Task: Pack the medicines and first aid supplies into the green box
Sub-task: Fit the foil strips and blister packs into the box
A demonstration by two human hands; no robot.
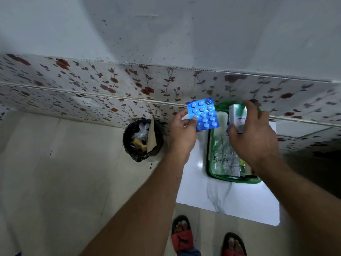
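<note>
The green box stands open on a white marbled table, close to the tiled wall. Silver medicine strips and other packs lie inside it. My left hand pinches a blue blister strip of round tablets by its lower left edge, held up just left of the box. My right hand grips a small white and green medicine carton upright over the box's far end. My right forearm hides the box's right side.
A black waste bin with plastic and paper scraps stands on the floor left of the table, against the floral-tiled wall. My feet in red and black sandals stand at the table's near edge.
</note>
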